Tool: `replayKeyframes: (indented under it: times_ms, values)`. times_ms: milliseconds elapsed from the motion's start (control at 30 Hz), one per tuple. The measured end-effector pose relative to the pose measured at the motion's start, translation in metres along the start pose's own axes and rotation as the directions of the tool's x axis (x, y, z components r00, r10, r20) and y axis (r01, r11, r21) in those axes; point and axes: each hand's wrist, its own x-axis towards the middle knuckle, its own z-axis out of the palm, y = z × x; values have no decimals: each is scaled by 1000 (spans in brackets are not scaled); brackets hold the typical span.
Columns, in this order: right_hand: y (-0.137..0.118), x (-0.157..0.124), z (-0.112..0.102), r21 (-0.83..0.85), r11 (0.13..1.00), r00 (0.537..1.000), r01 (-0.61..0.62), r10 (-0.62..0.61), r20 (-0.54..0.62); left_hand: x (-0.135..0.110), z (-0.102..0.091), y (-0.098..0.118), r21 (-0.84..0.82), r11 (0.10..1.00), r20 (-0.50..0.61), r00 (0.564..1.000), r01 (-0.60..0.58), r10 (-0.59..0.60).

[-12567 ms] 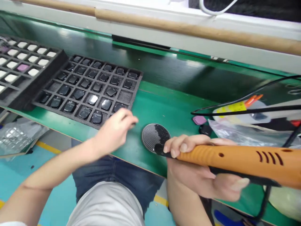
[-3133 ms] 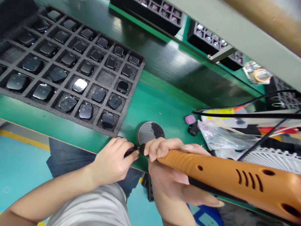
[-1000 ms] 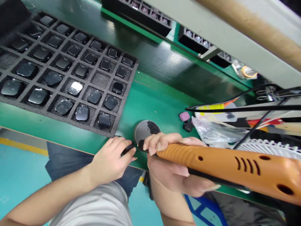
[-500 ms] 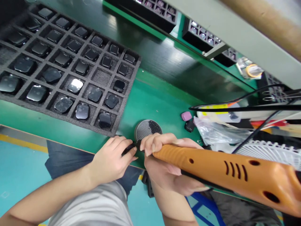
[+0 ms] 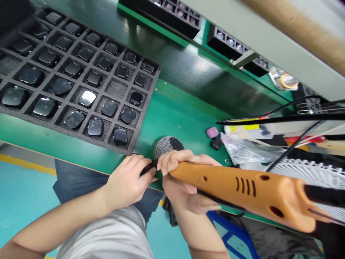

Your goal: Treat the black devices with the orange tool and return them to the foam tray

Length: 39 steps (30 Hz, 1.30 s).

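We note left hand (image 5: 125, 183) at near edge of worktop (image 5: 175, 115), fingers pinched shut on small black part (image 5: 147, 168). Right hand (image 5: 185, 196) wrapped tight round orange electric screwdriver (image 5: 242, 189), tip against part as far as we can tell. Round mesh dish (image 5: 167, 144) with dark screws sits just behind hands. Foam tray (image 5: 118, 87) of black parts lies toward left end. We see pink piece (image 5: 212, 132) and black piece (image 5: 216, 142) right of dish, beside plastic bag (image 5: 248, 153).

Left hand (image 5: 126, 181) pinches a small black part (image 5: 147, 168). Right hand (image 5: 185, 180) grips a long orange plastic electric screwdriver (image 5: 242, 189), tip at the part. Round perforated metal dish (image 5: 167, 145) just beyond.
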Motion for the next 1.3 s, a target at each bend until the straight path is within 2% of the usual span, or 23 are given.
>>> replayKeyframes:
  times_ms: [100,267,333,533,733,1033,1300]
  values:
    - [-1,6,-5,30,998,998,57,-58,13,0,-2,-1,24,1000,26,1000,5,-6]
    - [4,19,-15,47,983,975,178,-170,-140,-1,-8,-4,-50,993,137,984,-106,112]
    - [8,21,-16,36,982,971,183,-175,-161,-2,-6,-5,-50,992,149,982,-112,118]
    - [12,18,-12,0,989,976,150,-148,-162,0,0,-1,34,999,65,998,18,-20]
    - [12,17,-13,-13,991,978,130,-130,-162,-2,-7,-3,-77,997,114,993,-30,38]
    - [0,10,-19,42,988,983,147,-142,-115,-4,1,-6,-31,998,-44,998,-56,55]
    - [-12,3,-12,63,991,992,114,-110,-61,-3,1,-4,-35,999,-50,998,-32,31]
